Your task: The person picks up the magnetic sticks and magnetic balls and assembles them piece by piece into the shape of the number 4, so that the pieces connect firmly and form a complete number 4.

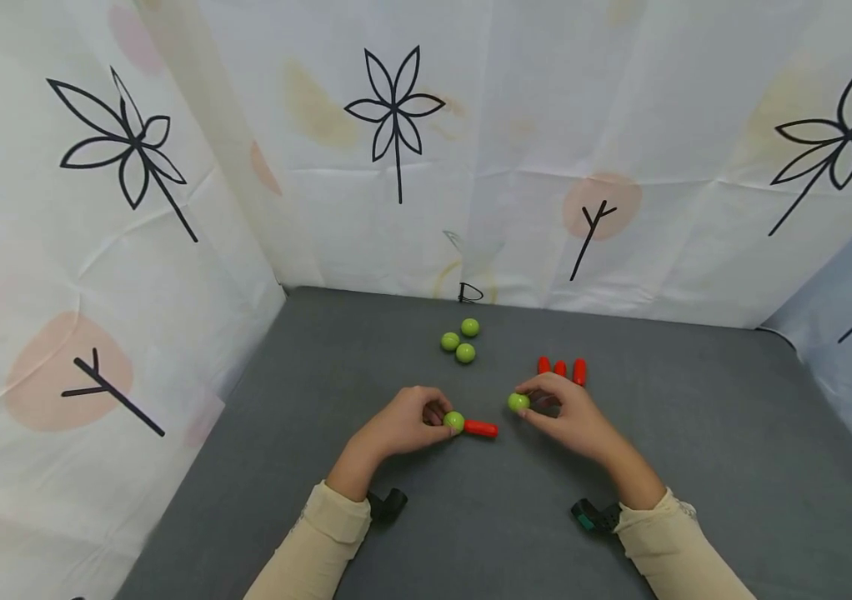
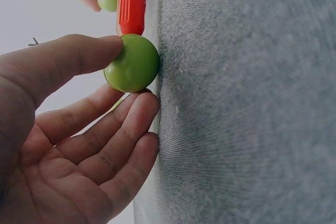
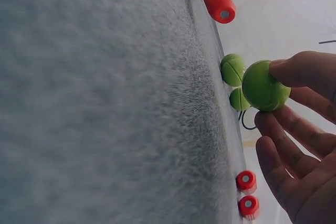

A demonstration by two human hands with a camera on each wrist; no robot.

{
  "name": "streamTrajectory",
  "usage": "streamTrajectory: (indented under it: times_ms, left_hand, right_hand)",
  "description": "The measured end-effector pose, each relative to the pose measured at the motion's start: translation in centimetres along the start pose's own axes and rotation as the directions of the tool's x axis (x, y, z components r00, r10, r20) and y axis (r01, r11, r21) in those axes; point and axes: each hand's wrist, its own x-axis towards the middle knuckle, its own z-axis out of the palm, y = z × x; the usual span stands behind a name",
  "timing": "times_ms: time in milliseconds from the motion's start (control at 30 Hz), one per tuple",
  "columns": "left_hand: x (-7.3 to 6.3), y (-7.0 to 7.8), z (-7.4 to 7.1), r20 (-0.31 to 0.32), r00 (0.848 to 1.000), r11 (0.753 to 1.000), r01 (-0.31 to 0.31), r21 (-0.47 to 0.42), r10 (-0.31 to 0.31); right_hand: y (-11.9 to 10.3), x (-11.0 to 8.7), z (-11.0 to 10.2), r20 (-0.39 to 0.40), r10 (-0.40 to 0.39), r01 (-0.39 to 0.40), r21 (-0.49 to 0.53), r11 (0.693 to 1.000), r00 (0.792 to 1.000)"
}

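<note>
My left hand (image 1: 413,422) pinches a green ball (image 2: 134,64) between thumb and fingers, low against the grey table. A red ribbed rod (image 1: 481,428) lies against this ball and points to the right. In the right wrist view the rod's free end shows a small grey disc. To the right, my right hand (image 1: 565,410) pinches a second green ball (image 3: 265,85) with thumb and fingertips. A gap separates that ball from the red rod's free end.
Three loose green balls (image 1: 465,352) sit together farther back on the grey table (image 1: 366,333). Three more red rods (image 1: 579,372) lie side by side just beyond my right hand. White patterned cloth (image 1: 516,125) walls off the back and sides.
</note>
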Motion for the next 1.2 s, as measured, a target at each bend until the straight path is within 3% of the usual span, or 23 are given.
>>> streamTrajectory:
  times_ms: [600, 1200]
  left_hand:
    - [0.1, 0.1, 0.0, 0.009, 1.000, 1.000, 0.003, -0.006, -0.003]
    - [0.0, 0.1, 0.0, -0.004, 1.000, 1.000, 0.007, 0.004, -0.007]
  right_hand:
    - [-0.5, -3.2, 1.0, -0.018, -0.018, 0.018, 0.006, 1.000, 1.000]
    - [-1.6, -3.3, 1.6, -0.004, -0.024, 0.024, 0.019, 1.000, 1.000]
